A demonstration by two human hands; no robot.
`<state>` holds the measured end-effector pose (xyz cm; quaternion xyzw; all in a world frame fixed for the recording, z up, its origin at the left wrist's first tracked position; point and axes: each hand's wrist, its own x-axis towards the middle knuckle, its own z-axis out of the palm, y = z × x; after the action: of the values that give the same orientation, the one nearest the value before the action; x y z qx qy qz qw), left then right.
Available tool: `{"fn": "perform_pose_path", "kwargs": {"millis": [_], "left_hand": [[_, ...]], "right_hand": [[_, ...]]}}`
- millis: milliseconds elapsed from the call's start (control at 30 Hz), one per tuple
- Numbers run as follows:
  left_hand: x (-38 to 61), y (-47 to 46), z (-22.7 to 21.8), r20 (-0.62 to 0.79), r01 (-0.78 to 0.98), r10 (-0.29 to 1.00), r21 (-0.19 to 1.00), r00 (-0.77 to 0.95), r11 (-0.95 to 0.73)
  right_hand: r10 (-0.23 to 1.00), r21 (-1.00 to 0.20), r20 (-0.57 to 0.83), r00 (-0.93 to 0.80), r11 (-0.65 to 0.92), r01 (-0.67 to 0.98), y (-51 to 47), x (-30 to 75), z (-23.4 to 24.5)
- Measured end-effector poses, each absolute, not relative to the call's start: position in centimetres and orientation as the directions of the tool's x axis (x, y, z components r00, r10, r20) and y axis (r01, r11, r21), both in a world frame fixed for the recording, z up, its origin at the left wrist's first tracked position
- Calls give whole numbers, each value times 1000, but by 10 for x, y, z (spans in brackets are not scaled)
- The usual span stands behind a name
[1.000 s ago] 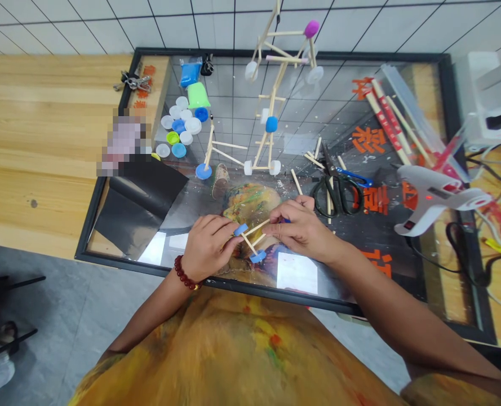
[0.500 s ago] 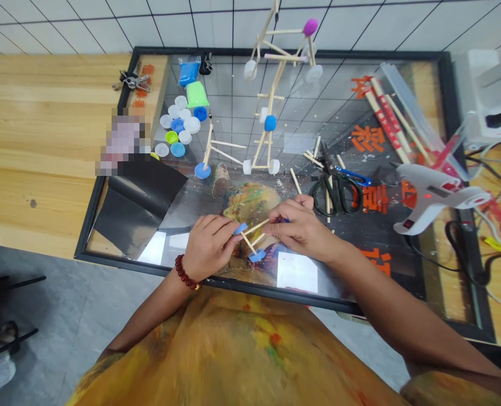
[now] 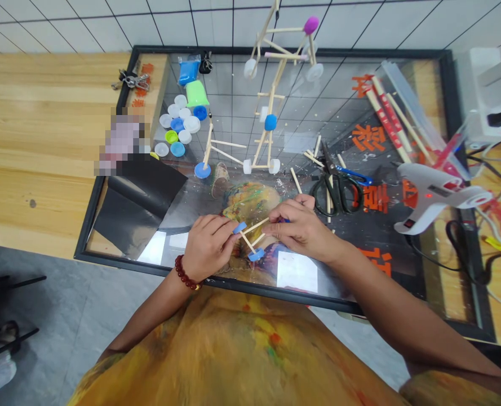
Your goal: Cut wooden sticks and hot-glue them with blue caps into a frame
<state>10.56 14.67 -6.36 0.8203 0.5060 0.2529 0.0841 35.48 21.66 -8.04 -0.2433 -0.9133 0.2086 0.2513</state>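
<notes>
Between my two hands is a small wooden stick frame (image 3: 248, 242) with a blue cap at each end of its cross stick. My left hand (image 3: 211, 243) pinches it by the upper blue cap (image 3: 239, 228). The lower blue cap (image 3: 256, 254) hangs free over the glass. My right hand (image 3: 295, 226) is closed on the far ends of the sticks, and its fingers hide part of them. Beyond my hands stands a stick model (image 3: 269, 144) with white cap wheels and a blue ball. Left of it lies a smaller stick piece (image 3: 208, 146) on a blue cap.
Black-handled scissors (image 3: 337, 189) and cut sticks lie right of my right hand. A white glue gun (image 3: 438, 194) with a lit red light stands farther right. Bottle caps (image 3: 185, 125), blue and green clay packs (image 3: 196, 93) and black sheets (image 3: 142, 197) are at left.
The lower blue cap has tilted very slightly as the stick frame turned a little. Both hands keep the same hold and place.
</notes>
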Motion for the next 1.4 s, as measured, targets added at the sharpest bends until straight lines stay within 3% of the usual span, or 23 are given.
{"fn": "perform_pose_path", "kwargs": {"millis": [1400], "left_hand": [[106, 145, -64, 305, 822, 900, 389, 311, -416]], "right_hand": [[566, -490, 344, -750, 789, 371, 215, 355, -82]]}}
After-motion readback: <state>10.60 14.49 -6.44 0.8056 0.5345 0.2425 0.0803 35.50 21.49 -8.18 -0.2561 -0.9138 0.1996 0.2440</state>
